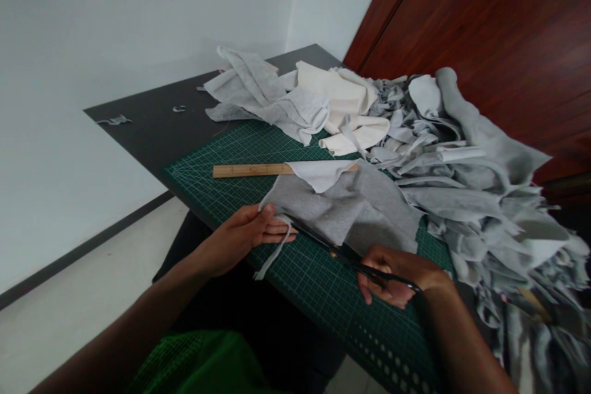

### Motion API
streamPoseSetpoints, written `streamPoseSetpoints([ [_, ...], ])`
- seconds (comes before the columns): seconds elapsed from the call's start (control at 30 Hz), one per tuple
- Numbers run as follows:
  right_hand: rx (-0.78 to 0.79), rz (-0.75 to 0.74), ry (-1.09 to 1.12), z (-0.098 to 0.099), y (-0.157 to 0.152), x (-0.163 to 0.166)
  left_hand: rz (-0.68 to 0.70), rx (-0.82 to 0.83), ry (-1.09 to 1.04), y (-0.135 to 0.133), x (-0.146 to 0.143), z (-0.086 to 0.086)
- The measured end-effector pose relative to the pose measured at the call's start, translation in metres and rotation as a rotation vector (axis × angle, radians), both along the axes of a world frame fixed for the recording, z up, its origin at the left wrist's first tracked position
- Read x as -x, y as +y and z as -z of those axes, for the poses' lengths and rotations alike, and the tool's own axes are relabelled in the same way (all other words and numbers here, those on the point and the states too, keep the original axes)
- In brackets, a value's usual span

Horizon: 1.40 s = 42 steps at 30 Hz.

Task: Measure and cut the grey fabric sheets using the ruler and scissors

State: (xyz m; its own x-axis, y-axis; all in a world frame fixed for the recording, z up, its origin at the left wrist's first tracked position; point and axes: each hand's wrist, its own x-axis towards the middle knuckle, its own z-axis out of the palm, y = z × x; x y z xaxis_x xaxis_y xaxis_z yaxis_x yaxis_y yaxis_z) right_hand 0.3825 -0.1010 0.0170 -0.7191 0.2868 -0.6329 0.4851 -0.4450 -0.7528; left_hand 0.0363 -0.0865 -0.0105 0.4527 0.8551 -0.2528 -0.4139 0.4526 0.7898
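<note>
Both hands sit at the near edge of the tabletop. My left hand lies flat with fingers stretched out, pinning the near-left corner of a grey fabric piece against the green cutting mat; it presses rather than grips. My right hand is clenched around the handles of black scissors, whose blades run up and to the left along the fabric's near edge, their tips close to my left fingertips. A thin grey strip hangs loose from that edge, trailing off the mat's near edge below my left hand.

I see the fabric piece lying in the middle of the mat, with a white flap folded over its far side and covering one end of a wooden ruler. The ruler lies across the mat's far part, roughly parallel to the cut line.

Open room is mainly to the left: bare mat between ruler and left hand, then dark tabletop out to the far-left corner, with only a few small scraps there. To the right, a large heap of grey and white offcuts crowds the tabletop's right edge and spills over it, touching the fabric piece. More folded cloth fills the far edge.
</note>
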Motion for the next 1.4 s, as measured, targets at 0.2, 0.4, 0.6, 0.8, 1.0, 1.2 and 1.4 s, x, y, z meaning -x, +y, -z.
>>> streamPoseSetpoints([
  [0.2,0.02,0.013,0.028,0.001,0.0,0.002,0.005,0.015,-0.021,-0.001,0.001,-0.002],
  [0.4,-0.013,0.028,-0.013,-0.002,0.0,0.005,-0.002,0.061,-0.021,-0.001,0.001,-0.002],
  [0.6,-0.097,-0.012,0.024,-0.006,0.002,0.008,0.002,0.078,-0.019,0.0,0.001,-0.002],
  [0.8,-0.163,-0.041,-0.055,-0.006,0.002,0.01,-0.005,0.103,-0.001,-0.001,0.0,-0.009],
  [1.0,-0.197,-0.032,0.016,-0.008,0.003,0.011,-0.029,0.096,-0.032,-0.001,-0.001,-0.011],
  [1.2,-0.275,-0.029,0.017,-0.01,0.005,0.012,-0.013,0.079,-0.045,-0.001,0.0,-0.011],
  [1.4,-0.251,-0.018,-0.015,-0.011,0.004,0.012,0.002,0.067,-0.052,0.0,0.001,-0.008],
])
